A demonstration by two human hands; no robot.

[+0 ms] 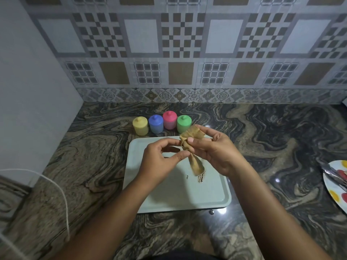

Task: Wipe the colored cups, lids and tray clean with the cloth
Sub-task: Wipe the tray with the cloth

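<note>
A pale green tray [150, 199] lies on the marbled counter in front of me, with a few brown specks near its middle. Behind it stand the yellow cup [140, 126], blue cup [155, 124], pink cup [170, 120] and green cup [184, 123], each with its lid on. Above the tray my right hand [214, 152] grips a tan cloth [191, 136], bunched at the top with a tail hanging down. My left hand [159, 158] is just left of it, thumb and fingers curled and pinching the cloth's edge.
A white plate [336, 186] with red and yellow spots and something shiny on it sits at the right edge. A white cord [62, 192] loops across the counter at the left. A tiled wall rises behind the cups, a plain wall at the left.
</note>
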